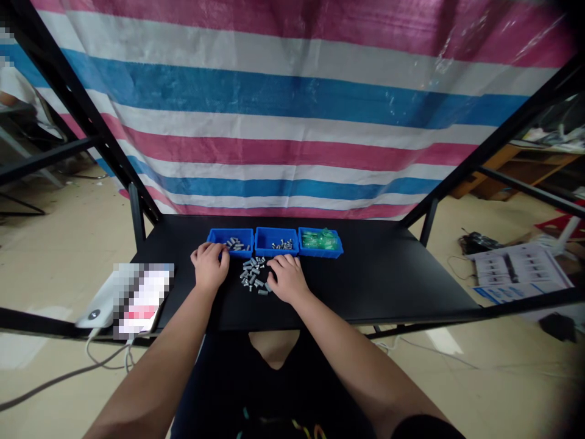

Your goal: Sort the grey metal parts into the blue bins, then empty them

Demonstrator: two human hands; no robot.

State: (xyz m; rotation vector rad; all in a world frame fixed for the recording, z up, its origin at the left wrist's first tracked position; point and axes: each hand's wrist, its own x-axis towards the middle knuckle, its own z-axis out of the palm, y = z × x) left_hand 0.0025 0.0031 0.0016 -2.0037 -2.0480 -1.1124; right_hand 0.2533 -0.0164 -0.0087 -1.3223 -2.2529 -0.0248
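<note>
My left hand [211, 265] rests at the near left corner of a blue bin [250, 242] of small grey metal cylinders [235, 244], thumb apart from the loosely bent fingers. Beside it on the black tabletop lies a loose pile of metal cylinders and screws [252, 272]. My right hand [289, 279] is at the pile's right side, its thumb spread from the fingers and close to the parts. Just beyond its fingertips stands the middle blue bin [265, 239], with small screws [284, 244] inside. Nothing shows in either hand, though the undersides are hidden.
A third blue bin [339, 249] holds green-tinted clear plastic pieces [319, 238]. At the table's left edge lie a white device [103, 299] and a phone [148, 299] with cables. A striped sheet [292, 128] hangs behind, between black frame posts. A person [21, 97] sits far left.
</note>
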